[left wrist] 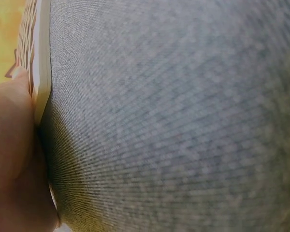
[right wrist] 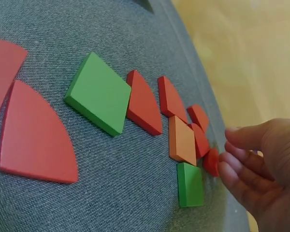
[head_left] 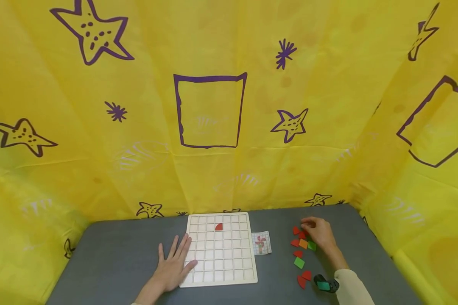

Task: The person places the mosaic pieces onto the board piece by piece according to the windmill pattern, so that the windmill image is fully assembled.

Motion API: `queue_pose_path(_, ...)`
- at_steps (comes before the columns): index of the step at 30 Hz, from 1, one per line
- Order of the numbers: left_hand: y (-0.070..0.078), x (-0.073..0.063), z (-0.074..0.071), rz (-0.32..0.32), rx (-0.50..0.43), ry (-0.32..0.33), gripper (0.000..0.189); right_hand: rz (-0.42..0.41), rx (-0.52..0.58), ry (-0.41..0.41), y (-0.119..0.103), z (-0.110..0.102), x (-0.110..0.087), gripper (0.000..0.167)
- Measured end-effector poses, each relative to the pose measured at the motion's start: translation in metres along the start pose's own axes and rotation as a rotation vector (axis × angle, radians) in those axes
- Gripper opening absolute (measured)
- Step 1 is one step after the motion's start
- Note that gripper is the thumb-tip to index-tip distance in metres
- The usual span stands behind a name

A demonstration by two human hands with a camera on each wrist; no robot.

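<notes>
Grey cloth (head_left: pixel 118 254) bears the board (head_left: pixel 210 255), its red quarter-circle (head_left: pixel 219 227) in head view alone.

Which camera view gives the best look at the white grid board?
The head view: it shows nearly all of the white grid board from above, with a red piece in one cell and the left hand over one edge. The left wrist view catches only a slanted strip; the right wrist view shows none of it.
</notes>
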State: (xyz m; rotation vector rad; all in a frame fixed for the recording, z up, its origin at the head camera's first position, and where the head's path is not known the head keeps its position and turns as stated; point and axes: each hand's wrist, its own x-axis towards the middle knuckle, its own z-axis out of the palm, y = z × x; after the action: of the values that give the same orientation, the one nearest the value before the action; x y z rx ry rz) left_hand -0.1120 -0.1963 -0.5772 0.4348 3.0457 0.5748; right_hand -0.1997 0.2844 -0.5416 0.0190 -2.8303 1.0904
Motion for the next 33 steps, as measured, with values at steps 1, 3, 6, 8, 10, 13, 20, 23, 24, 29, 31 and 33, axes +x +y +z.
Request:
queue_pose_path(1,-0.001,0.0,0.0,0.005,-0.001,0.001,0.073,-0.001,-0.003,0.003,0.0,0.0,0.0,0.017)
queue_pose_path(3,-0.001,0.0,0.0,0.006,-0.003,0.0,0.073,0.006,-0.025,0.013,0.0,0.0,-0.001,0.018)
queue_pose_path(6,-0.002,0.001,0.002,-0.004,0.007,-0.016,0.074,0.045,-0.078,0.033,0.002,0.001,-0.004,0.024)
queue_pose_path(8,-0.002,0.001,0.002,-0.015,0.012,-0.03,0.075,0.081,-0.106,0.046,0.004,0.003,-0.006,0.028)
queue_pose_path(10,-0.002,0.0,0.003,-0.022,0.015,-0.04,0.075,0.114,-0.106,0.053,0.005,0.004,-0.008,0.029)
queue_pose_path(13,-0.003,-0.001,0.004,-0.031,0.015,-0.04,0.076,0.137,-0.083,0.051,0.004,0.006,-0.007,0.025)
queue_pose_path(20,0.0,0.0,0.0,-0.051,0.019,-0.073,0.075,0.202,-0.024,-0.022,-0.003,0.003,-0.001,0.02)
queue_pose_path(23,-0.004,0.001,0.004,-0.044,0.028,-0.05,0.076,0.198,-0.036,-0.044,-0.004,0.001,0.0,0.02)
queue_pose_path(24,-0.005,0.001,0.006,-0.04,0.029,-0.04,0.076,0.192,-0.039,-0.047,-0.004,-0.001,0.0,0.02)
queue_pose_path(29,-0.006,0.002,0.008,-0.028,0.035,-0.023,0.075,0.162,-0.091,-0.028,-0.001,-0.006,0.0,0.019)
queue_pose_path(31,-0.006,0.002,0.008,-0.029,0.035,-0.022,0.075,0.154,-0.104,-0.027,-0.001,-0.007,-0.001,0.018)
queue_pose_path(33,-0.006,0.002,0.008,-0.031,0.038,-0.021,0.075,0.146,-0.109,-0.029,-0.001,-0.007,-0.001,0.018)
